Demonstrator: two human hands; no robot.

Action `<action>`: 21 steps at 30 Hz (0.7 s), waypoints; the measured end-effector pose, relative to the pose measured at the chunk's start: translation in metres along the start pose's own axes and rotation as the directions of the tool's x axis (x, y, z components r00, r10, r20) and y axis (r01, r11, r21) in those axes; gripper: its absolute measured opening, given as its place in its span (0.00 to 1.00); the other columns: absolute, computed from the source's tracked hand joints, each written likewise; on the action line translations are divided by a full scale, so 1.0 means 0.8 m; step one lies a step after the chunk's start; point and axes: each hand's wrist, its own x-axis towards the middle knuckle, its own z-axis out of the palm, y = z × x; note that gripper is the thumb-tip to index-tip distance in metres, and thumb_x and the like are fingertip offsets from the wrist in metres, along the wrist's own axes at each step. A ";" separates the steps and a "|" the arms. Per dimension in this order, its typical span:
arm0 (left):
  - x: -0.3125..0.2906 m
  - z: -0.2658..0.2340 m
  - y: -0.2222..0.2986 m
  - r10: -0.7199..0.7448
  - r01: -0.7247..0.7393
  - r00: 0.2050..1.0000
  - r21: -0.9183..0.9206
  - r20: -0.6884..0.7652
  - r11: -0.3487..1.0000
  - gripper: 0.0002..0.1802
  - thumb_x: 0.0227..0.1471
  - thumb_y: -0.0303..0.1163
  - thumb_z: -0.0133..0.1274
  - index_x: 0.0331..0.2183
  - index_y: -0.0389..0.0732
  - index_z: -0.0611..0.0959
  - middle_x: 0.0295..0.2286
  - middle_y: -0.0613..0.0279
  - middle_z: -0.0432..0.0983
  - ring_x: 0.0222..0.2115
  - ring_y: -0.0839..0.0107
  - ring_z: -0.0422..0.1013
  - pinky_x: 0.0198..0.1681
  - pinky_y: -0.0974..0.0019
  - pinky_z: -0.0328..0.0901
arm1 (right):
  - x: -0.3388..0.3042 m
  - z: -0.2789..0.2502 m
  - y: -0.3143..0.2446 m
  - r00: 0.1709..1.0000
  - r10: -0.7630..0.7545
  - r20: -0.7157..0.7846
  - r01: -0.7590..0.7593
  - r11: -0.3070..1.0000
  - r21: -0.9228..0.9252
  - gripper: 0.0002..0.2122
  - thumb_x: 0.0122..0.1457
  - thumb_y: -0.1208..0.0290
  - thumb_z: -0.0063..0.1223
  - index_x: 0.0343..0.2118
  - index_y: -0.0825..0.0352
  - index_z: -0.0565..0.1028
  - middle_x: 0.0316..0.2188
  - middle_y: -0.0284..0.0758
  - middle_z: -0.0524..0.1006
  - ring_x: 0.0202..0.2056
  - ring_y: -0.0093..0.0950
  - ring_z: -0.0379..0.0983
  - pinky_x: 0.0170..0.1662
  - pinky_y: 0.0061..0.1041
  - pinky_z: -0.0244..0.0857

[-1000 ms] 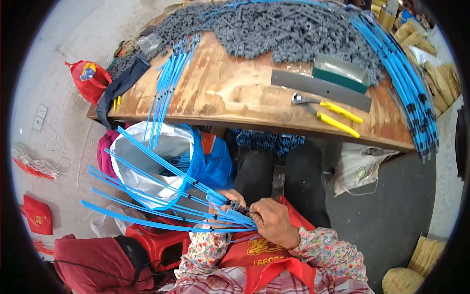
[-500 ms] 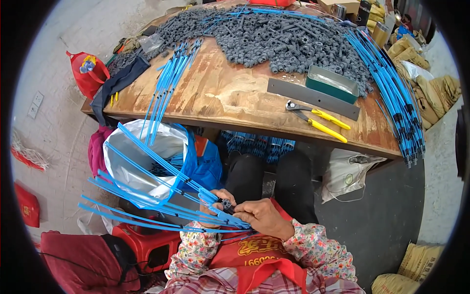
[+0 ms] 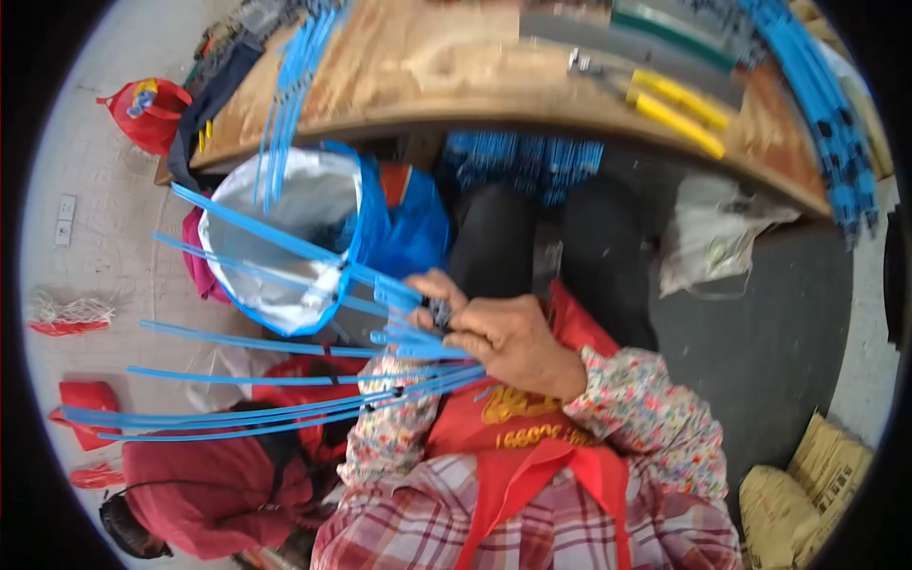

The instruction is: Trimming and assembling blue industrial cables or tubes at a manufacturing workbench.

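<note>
Close in front of my red apron, both hands are together. My left hand [image 3: 432,290] is closed round a fan of long thin blue plastic strips [image 3: 275,413], some with black bands, which spread out to the left. A small dark grey fitting [image 3: 439,312] sits among its fingers. My right hand [image 3: 513,342] presses against the fitting and the strip ends, thumb and fingers pinched together. What lies inside that pinch is hidden. Blur softens the picture.
A white-lined blue bag [image 3: 275,304] stands left below the wooden table [image 3: 427,81]. Yellow-handled pliers [image 3: 674,109] and blue strip bundles [image 3: 817,123] lie on the table. A red garment [image 3: 209,484] is at lower left, sacks [image 3: 784,508] at lower right.
The view has tilted down, so the table has slid up and the heap of grey fittings is mostly out of sight. Both hands stay together, and the strips fan wider.
</note>
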 end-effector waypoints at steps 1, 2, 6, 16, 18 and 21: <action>0.007 0.005 0.001 -0.039 0.039 0.999 0.007 -0.026 0.999 0.17 0.53 0.40 0.54 0.38 0.38 0.72 0.27 0.57 0.66 0.27 0.68 0.64 0.32 0.65 0.64 | 0.002 -0.001 0.000 0.997 -0.053 -0.061 0.050 0.997 -0.053 0.06 0.48 0.77 0.60 0.25 0.70 0.73 0.19 0.41 0.71 0.20 0.33 0.71 0.23 0.27 0.62; 0.011 0.015 0.002 -0.007 0.007 1.000 -0.025 -0.020 1.000 0.16 0.54 0.37 0.52 0.40 0.35 0.72 0.27 0.52 0.68 0.26 0.67 0.67 0.29 0.68 0.65 | -0.002 0.004 0.001 0.987 -0.110 -0.119 0.097 0.989 -0.113 0.06 0.47 0.78 0.59 0.25 0.70 0.71 0.18 0.40 0.70 0.19 0.34 0.70 0.22 0.28 0.62; 0.013 0.019 0.001 0.008 -0.008 1.000 -0.047 -0.007 0.999 0.16 0.56 0.35 0.50 0.41 0.33 0.73 0.28 0.48 0.71 0.27 0.66 0.70 0.28 0.70 0.67 | -0.010 0.011 0.008 0.974 -0.130 -0.188 0.102 0.983 -0.153 0.08 0.46 0.79 0.59 0.25 0.69 0.69 0.17 0.39 0.69 0.18 0.34 0.68 0.21 0.30 0.60; 0.013 0.006 -0.003 0.059 -0.054 0.993 -0.055 0.099 0.997 0.16 0.56 0.35 0.50 0.41 0.32 0.74 0.29 0.48 0.72 0.29 0.67 0.71 0.30 0.72 0.68 | -0.016 0.018 0.011 0.969 -0.143 -0.199 0.113 0.982 -0.154 0.09 0.45 0.82 0.59 0.26 0.69 0.69 0.18 0.39 0.69 0.18 0.34 0.68 0.20 0.30 0.59; 0.011 0.004 -0.003 0.052 -0.046 0.995 -0.063 0.091 0.997 0.16 0.56 0.34 0.50 0.41 0.31 0.74 0.30 0.48 0.72 0.30 0.67 0.71 0.30 0.71 0.68 | -0.016 0.019 0.011 0.973 -0.124 -0.193 0.093 0.982 -0.162 0.09 0.44 0.83 0.59 0.26 0.69 0.69 0.18 0.39 0.69 0.18 0.34 0.68 0.20 0.30 0.60; 0.008 0.003 -0.005 0.068 -0.064 0.995 -0.066 0.066 0.996 0.16 0.56 0.33 0.50 0.41 0.31 0.74 0.30 0.47 0.72 0.31 0.66 0.71 0.31 0.71 0.69 | -0.014 0.021 0.012 0.970 -0.125 -0.209 0.088 0.980 -0.181 0.09 0.44 0.83 0.59 0.26 0.70 0.69 0.18 0.39 0.69 0.18 0.34 0.68 0.20 0.29 0.60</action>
